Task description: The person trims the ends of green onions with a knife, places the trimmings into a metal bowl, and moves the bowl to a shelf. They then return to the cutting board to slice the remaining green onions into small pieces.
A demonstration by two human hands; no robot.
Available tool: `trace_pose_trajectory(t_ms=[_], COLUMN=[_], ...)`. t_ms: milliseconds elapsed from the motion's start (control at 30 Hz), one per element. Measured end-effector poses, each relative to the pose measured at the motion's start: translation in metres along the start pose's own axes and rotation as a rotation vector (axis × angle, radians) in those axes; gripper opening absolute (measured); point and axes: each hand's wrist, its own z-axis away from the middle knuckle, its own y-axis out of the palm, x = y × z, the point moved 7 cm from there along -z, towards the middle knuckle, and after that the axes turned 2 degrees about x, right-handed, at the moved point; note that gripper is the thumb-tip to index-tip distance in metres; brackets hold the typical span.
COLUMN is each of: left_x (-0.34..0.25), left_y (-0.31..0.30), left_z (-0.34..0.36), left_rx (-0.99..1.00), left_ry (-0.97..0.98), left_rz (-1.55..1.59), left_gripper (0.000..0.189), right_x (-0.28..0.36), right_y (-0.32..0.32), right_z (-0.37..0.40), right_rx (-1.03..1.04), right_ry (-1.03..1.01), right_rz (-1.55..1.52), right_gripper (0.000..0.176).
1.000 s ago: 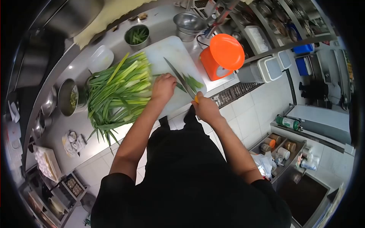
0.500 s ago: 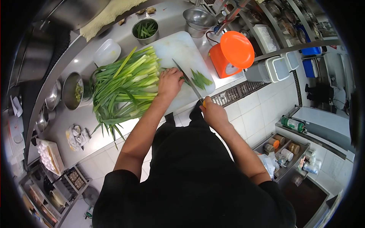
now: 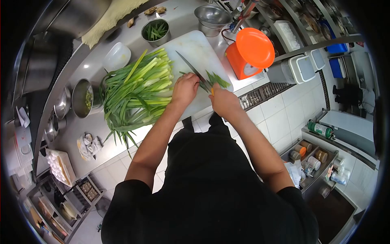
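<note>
A white cutting board lies on the steel counter, with a large bunch of green onions across its left part. My left hand rests on the board with bent fingers, pressing a few green stalks beside the knife blade. In my right hand is the yellow handle of a knife, whose long blade points up and left over the board. Cut green pieces lie right of the blade. A steel container behind the board holds more cut greens.
An orange scale stands right of the board, with steel bowls behind. On the left are a white dish, a steel pot and a crumpled cloth. An egg tray sits at the counter's lower left.
My right hand has moved forward and the knife with it, its tip shifting up and left over the board. My left hand stays by the blade. The whole view has shifted slightly.
</note>
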Motion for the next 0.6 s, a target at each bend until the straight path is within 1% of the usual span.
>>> trace_pose_trajectory(t_ms=[267,433,600], left_x=[0.003,0.000,-0.005], left_y=[-0.004,-0.008,-0.006], left_z=[-0.001,-0.001,0.004], left_rx=[-0.025,0.004,0.049], left_ry=[-0.090,-0.089,-0.050], left_rz=[-0.026,-0.090,-0.083], left_gripper=[0.015,0.016,0.018], right_x=[-0.010,-0.018,-0.012], right_y=[0.017,0.040,0.026], right_z=[0.040,0.020,-0.017], right_rx=[0.048,0.014,-0.047], right_ry=[0.060,0.069,-0.011], right_rz=[0.050,0.000,-0.051], right_gripper=[0.032,0.034,0.034])
